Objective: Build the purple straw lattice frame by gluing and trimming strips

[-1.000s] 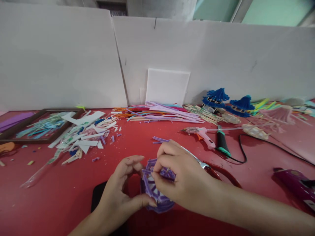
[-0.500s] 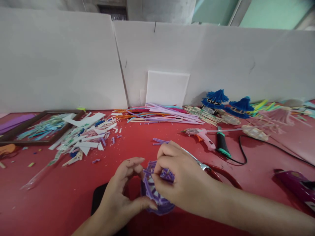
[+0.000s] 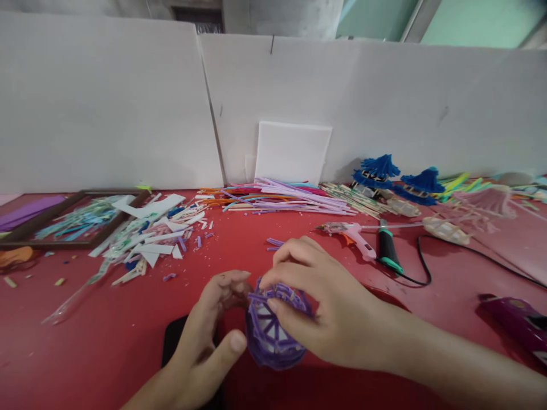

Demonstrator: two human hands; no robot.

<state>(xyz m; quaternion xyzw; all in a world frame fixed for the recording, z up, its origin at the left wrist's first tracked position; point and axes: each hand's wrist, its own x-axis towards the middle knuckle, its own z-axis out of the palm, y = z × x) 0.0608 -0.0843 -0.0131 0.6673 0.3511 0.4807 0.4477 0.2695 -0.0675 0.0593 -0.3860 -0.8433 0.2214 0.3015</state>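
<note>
In front of me is a round purple pipe-cleaner piece (image 3: pixel 273 341), its white inside crossed by purple strips like spokes. My right hand (image 3: pixel 333 302) grips its upper rim between thumb and fingers, covering part of the right side. At the left edge, my left hand (image 3: pixel 209 336) is open, thumb held away and fingers loosely bent near the rim. Whether those fingertips touch it, I cannot tell. Short purple pipe-cleaner pieces (image 3: pixel 274 244) lie just beyond my right hand.
Long pipe cleaners (image 3: pixel 294 199) lie along the white board. To the right are a pink glue gun (image 3: pixel 352 236), a green-black handled tool (image 3: pixel 388 250) with a cord, and a purple tool (image 3: pixel 513 324). Paper scraps (image 3: pixel 158 228) and a frame (image 3: pixel 83 245) lie left; a black object (image 3: pixel 173 339) is beneath my left arm.
My left thumb has come off the purple piece's near rim. My right fingers have loosened from a tight pinch and spread along the upper rim. The red-handled tool is now mostly hidden by my arm.
</note>
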